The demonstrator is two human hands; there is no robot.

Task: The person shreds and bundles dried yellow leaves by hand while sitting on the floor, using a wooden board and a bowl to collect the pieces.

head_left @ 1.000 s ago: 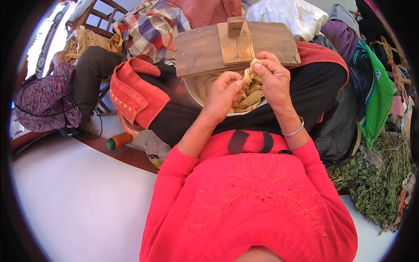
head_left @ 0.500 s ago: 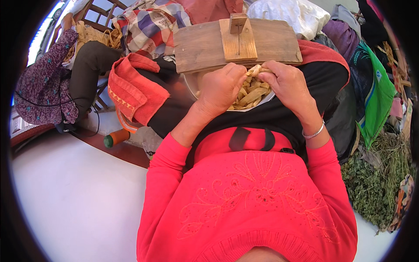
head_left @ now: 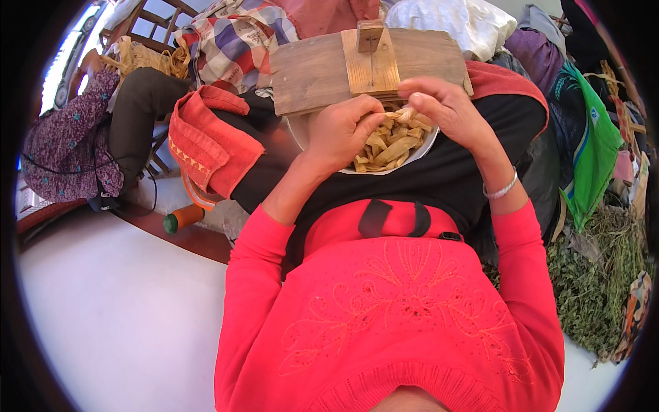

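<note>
My left hand point(head_left: 347, 130) is closed on a twisted pale-tan strip point(head_left: 397, 117) above a white basin point(head_left: 429, 144) in my lap. My right hand point(head_left: 443, 110) is raised just right of the twist, its thumb and forefinger loosely apart. The basin holds several flat, tan folded strips point(head_left: 398, 146). Beyond both hands lies a wide wooden board point(head_left: 309, 79) over the basin's back, with a narrower light-wood piece and upright block point(head_left: 369, 38) on it.
A co-worker in purple floral clothing point(head_left: 68, 144) sits at left beside tan fibres point(head_left: 147, 58). An orange-red towel point(head_left: 209, 147) covers my left knee; an orange spool point(head_left: 185, 218) lies below. Sacks point(head_left: 446, 20) fill the back; dried plants point(head_left: 590, 288) and green fabric point(head_left: 590, 158) are right.
Both hands have dropped and shifted slightly since a second ago. My right hand's fingers have loosened and lifted from their grip on the twist. The co-worker's hand rose, then lowered a little.
</note>
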